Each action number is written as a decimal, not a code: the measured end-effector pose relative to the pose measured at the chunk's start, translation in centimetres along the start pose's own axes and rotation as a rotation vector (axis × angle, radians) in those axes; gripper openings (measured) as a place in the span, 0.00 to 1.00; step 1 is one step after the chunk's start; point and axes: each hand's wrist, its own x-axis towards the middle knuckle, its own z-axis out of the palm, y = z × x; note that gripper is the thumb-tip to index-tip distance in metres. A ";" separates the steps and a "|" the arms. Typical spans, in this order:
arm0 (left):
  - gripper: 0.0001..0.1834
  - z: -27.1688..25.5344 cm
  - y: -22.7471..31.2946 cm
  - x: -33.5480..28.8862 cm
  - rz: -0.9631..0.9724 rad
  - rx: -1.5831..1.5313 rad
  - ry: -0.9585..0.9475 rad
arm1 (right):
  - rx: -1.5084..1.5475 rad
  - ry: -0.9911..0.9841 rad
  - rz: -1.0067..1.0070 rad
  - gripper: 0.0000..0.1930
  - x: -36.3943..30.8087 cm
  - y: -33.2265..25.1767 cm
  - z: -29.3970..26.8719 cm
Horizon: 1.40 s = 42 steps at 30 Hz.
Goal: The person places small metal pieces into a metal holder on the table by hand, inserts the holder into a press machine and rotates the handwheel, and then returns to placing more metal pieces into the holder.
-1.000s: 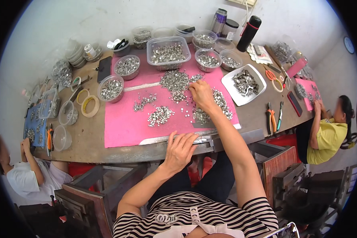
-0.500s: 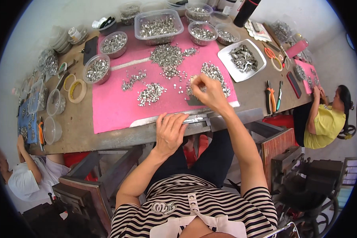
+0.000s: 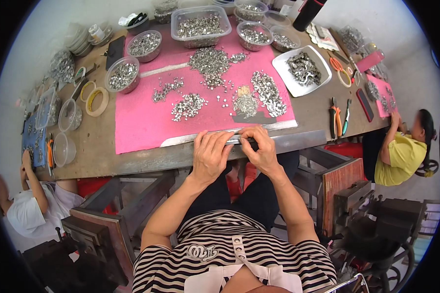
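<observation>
This is a workshop where small metal parts are handled. A long, brown workbench (image 3: 93, 152) with a grey metal front edge carries a pink textured mat (image 3: 137, 124) spread with heaps of small silvery metal pieces (image 3: 208, 61), and round clear plastic tubs (image 3: 132, 87) hold more of the same. Orange-handled pliers (image 3: 338, 122) and a wide cream tape roll (image 3: 104, 109) lie nearby. A person in a yellow top (image 3: 406, 156) and another in a white top (image 3: 32, 210) sit along the bench, and dark, heavy metal equipment (image 3: 393, 215) stands behind.
</observation>
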 end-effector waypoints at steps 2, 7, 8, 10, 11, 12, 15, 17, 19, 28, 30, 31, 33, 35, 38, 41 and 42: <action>0.22 0.0 0.0 0.0 0.001 0.002 -0.005 | -0.037 -0.002 -0.029 0.06 0.0 -0.1 0.0; 0.22 0.0 0.0 0.0 0.003 -0.003 -0.005 | -0.206 -0.023 -0.187 0.09 0.0 -0.2 -0.2; 0.22 0.0 0.1 0.0 -0.010 -0.015 -0.005 | -0.209 -0.021 -0.189 0.09 0.2 -0.4 -0.4; 0.20 -0.5 0.5 0.6 -0.033 -0.017 -0.026 | -0.450 -0.087 -0.320 0.11 0.3 -0.8 -0.8; 0.19 -0.9 0.8 1.0 -0.059 -0.018 -0.049 | -0.498 -0.108 -0.330 0.10 0.0 -0.4 -0.9; 0.19 -1.1 0.7 1.5 -0.054 -0.023 -0.050 | -0.503 -0.105 -0.327 0.10 0.0 -0.3 -1.1; 0.07 -0.9 -0.8 4.6 0.038 0.035 -0.097 | -0.394 -0.108 -0.317 0.11 0.2 -0.3 -1.5; 0.07 -0.3 -2.5 6.6 0.105 0.040 -0.139 | -0.103 0.004 -0.174 0.11 0.3 -0.2 -1.8; 0.05 0.5 -4.0 8.5 0.221 0.029 -0.221 | -0.103 0.055 -0.094 0.10 0.0 0.3 -2.2; 0.00 1.4 -5.6 12.4 0.440 0.077 -0.422 | -0.179 0.029 0.149 0.06 1.7 1.1 -3.1; 0.01 1.5 -5.7 12.4 0.428 0.056 -0.441 | -0.278 -0.011 0.104 0.05 2.4 1.2 -2.7; 0.02 1.6 -5.9 12.2 0.434 0.049 -0.420 | -0.277 -0.010 0.106 0.05 2.7 1.2 -2.3; 0.03 1.9 -6.0 11.9 0.440 0.040 -0.402 | -0.458 -0.028 0.054 0.06 3.2 1.1 -1.5; 0.05 2.2 -5.6 11.4 0.427 0.034 -0.339 | -0.496 -0.040 0.075 0.06 3.6 1.4 -0.9; 0.06 1.3 -4.4 9.9 0.308 -0.025 -0.266 | -0.547 -0.054 0.091 0.06 3.9 1.6 -0.5; 0.06 0.0 -2.8 7.6 0.218 -0.110 -0.264 | -0.578 -0.061 0.078 0.05 3.9 1.3 -0.7; 0.06 -0.2 -2.3 6.8 0.179 -0.139 -0.270 | -0.599 -0.066 0.071 0.05 3.9 1.4 -0.8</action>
